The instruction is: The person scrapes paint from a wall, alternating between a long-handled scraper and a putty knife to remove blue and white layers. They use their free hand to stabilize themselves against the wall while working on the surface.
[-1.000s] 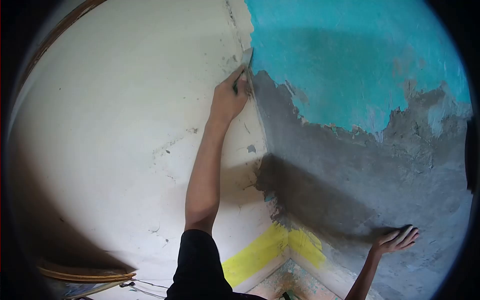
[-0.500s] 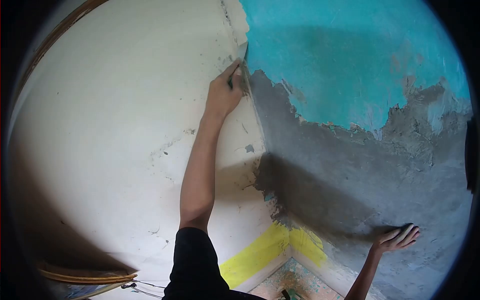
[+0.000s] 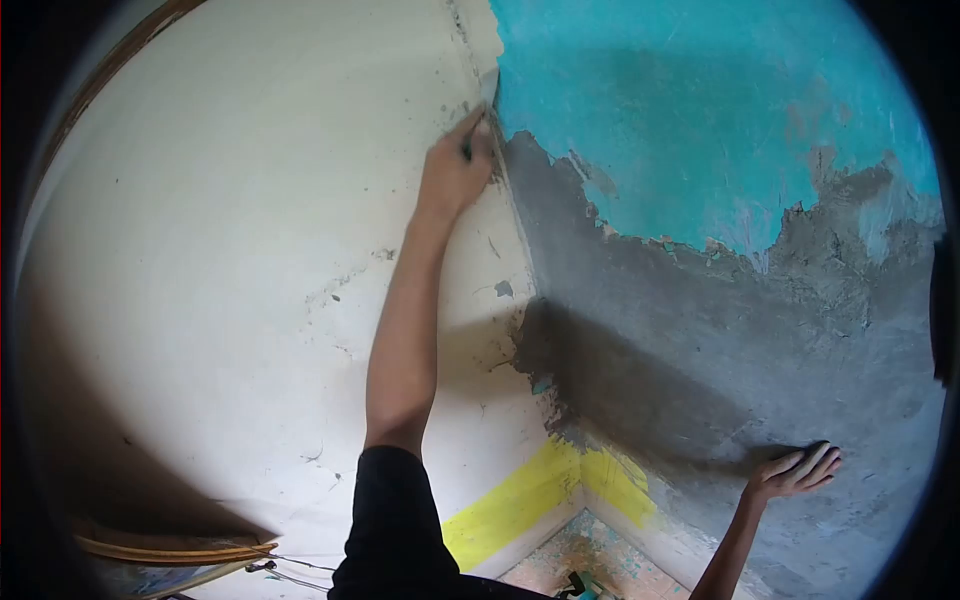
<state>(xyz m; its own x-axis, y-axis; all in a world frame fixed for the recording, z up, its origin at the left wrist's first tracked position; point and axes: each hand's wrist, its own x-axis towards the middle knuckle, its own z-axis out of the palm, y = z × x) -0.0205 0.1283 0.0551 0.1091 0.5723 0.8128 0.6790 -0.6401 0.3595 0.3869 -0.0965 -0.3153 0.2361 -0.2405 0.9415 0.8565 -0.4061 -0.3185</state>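
My left hand [image 3: 456, 165] is raised at the corner where two walls meet. Its fingers are closed on a scraper, whose thin metal blade [image 3: 489, 88] points up along the edge between the cream wall [image 3: 250, 230] and the turquoise paint [image 3: 660, 120]. The scraper's handle is mostly hidden in my hand. Lower down on the right, my right hand [image 3: 797, 471] rests against the bare grey plaster [image 3: 690, 320] with its fingers stretched out and no tool in it.
A yellow band [image 3: 515, 500] runs low along both walls. Flakes litter the floor [image 3: 590, 548] in the corner, where a dark and green object [image 3: 580, 585] lies partly cut off. Curved orange-brown strips [image 3: 175, 551] and thin wires [image 3: 300, 575] are at lower left.
The view has shifted slightly, so the walls sit a little higher and more of the floor object shows. Both hands stay at nearly the same wall spots, the left still holding the scraper.
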